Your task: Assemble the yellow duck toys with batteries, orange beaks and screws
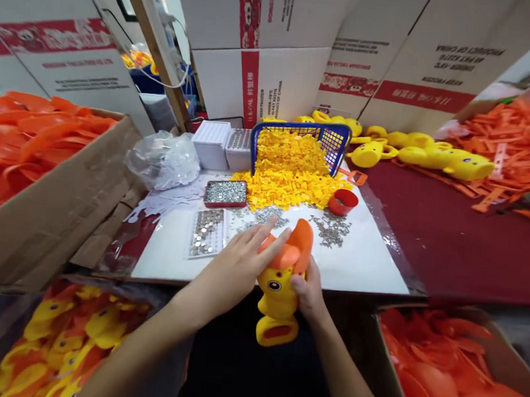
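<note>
A yellow duck-shaped toy [280, 296] with a round eye and an orange beak [304, 240] is held upright over the table's front edge. My right hand [309, 289] grips its right side, thumb on the yellow part below the beak. My left hand [242, 260] rests against the beak's left side with its fingers stretched out and apart. Beyond the hands lie loose silver screws [268, 217] and darker small metal parts [332, 228] on the white tabletop [165, 258].
A blue basket [336, 149] spills small yellow parts [288, 188]. Nearby are a red cup [343, 202], a red tray of metal pieces [226, 193] and a clear tray of discs [208, 234]. Boxes of orange parts [37, 140] and duck toys [55, 341] flank the table.
</note>
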`<state>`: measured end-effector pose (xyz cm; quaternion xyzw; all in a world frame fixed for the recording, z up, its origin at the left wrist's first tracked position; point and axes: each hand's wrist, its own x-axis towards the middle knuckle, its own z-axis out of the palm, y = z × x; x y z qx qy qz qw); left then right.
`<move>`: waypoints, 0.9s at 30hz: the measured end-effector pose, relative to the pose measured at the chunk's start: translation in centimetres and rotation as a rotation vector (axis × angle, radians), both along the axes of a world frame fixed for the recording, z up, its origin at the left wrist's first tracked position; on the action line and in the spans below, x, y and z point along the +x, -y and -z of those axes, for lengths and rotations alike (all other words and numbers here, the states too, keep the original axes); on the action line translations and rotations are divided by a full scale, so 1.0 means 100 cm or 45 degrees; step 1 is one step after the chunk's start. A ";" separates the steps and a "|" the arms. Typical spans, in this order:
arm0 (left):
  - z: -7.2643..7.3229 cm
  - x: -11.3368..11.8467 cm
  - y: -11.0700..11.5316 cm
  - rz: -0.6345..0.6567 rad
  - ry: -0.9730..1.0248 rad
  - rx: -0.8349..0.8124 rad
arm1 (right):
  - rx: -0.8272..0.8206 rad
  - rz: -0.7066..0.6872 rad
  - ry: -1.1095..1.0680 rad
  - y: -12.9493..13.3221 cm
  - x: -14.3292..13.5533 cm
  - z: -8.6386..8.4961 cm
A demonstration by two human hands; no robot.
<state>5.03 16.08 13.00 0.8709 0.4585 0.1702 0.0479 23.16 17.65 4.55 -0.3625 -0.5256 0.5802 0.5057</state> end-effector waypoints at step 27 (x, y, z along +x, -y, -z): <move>0.046 0.017 0.019 -0.416 1.698 -0.378 | -0.178 -0.151 0.036 -0.004 -0.003 -0.008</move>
